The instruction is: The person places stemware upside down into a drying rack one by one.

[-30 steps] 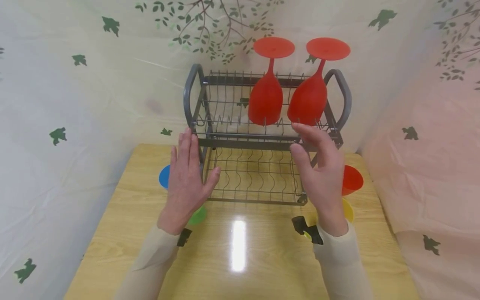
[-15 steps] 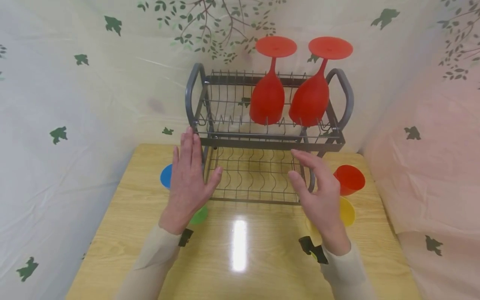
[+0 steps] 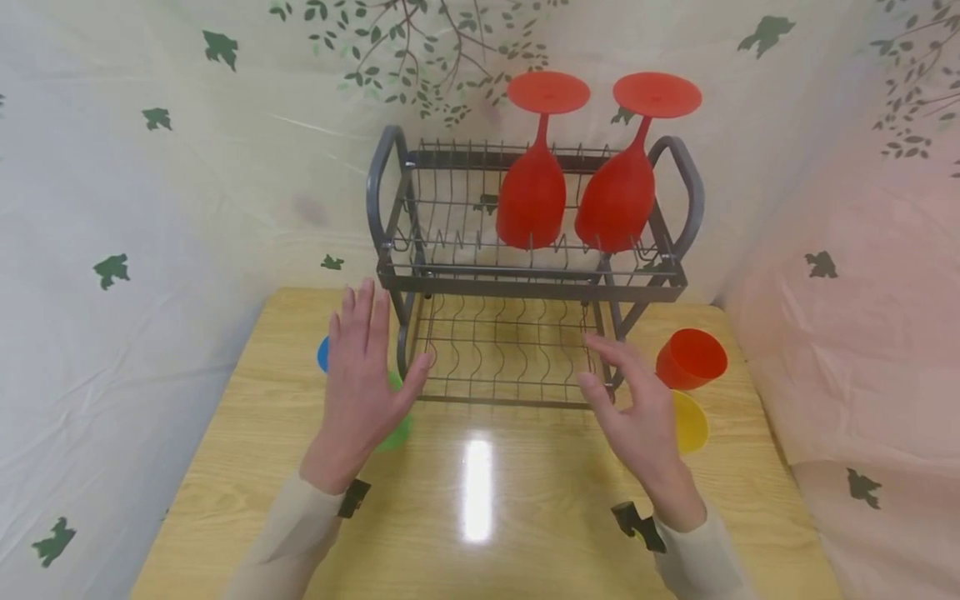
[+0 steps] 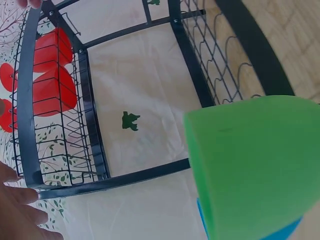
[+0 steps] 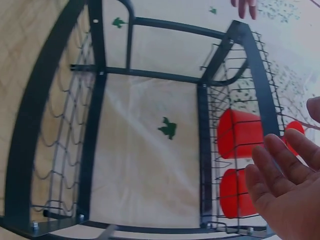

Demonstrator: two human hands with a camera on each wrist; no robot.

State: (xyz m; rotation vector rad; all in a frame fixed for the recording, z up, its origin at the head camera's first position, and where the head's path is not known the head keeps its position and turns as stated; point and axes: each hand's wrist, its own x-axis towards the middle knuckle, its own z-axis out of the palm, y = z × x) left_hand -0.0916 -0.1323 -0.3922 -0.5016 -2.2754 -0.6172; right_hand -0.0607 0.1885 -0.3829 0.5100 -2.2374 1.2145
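A dark two-tier dish rack (image 3: 532,290) stands on the table, its upper tier bearing two upside-down red wine glasses (image 3: 532,200) (image 5: 240,135), the right one leaning. My left hand (image 3: 356,392) hovers off the rack's left front corner, fingers straight and thumb spread, holding nothing. It partly covers a green cup (image 3: 397,432) and a blue cup (image 3: 323,354). The green cup (image 4: 255,170) looms large in the left wrist view. In front of the rack's lower right side, my right hand (image 3: 641,421) is empty, its fingers relaxed and thumb apart.
Right of the rack sit a red cup (image 3: 693,358) and, nearer, a yellow cup (image 3: 690,422) partly behind my right hand. The wooden table (image 3: 540,508) extends in front. A patterned cloth (image 3: 225,167) hangs behind and at the sides.
My right hand has dropped from beside the right wine glass toward me, uncovering the red cup. My left hand has drawn slightly down and left from the rack's corner. The glasses stayed put.
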